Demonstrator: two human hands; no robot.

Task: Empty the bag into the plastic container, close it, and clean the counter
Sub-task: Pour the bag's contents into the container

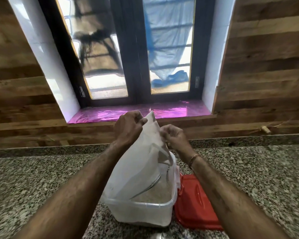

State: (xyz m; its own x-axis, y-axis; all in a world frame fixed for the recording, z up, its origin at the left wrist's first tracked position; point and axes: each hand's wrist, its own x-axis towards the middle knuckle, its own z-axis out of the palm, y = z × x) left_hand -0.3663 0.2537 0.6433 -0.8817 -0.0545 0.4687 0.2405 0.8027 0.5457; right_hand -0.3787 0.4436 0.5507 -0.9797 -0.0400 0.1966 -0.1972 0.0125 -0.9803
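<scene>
Speckled grey granite counter (41, 169) below a dark-framed window. Left hand (128, 128): fingers pinched shut on the upper corner of a translucent white plastic bag (141, 163). Right hand (173, 137): fingers closed on the bag's opposite edge. Beneath both hands, the upended bag hangs mouth-down into a clear rectangular plastic container (140, 211) holding pale grain. Beside the right forearm, touching the container: flat red plastic lid (195, 204).
</scene>
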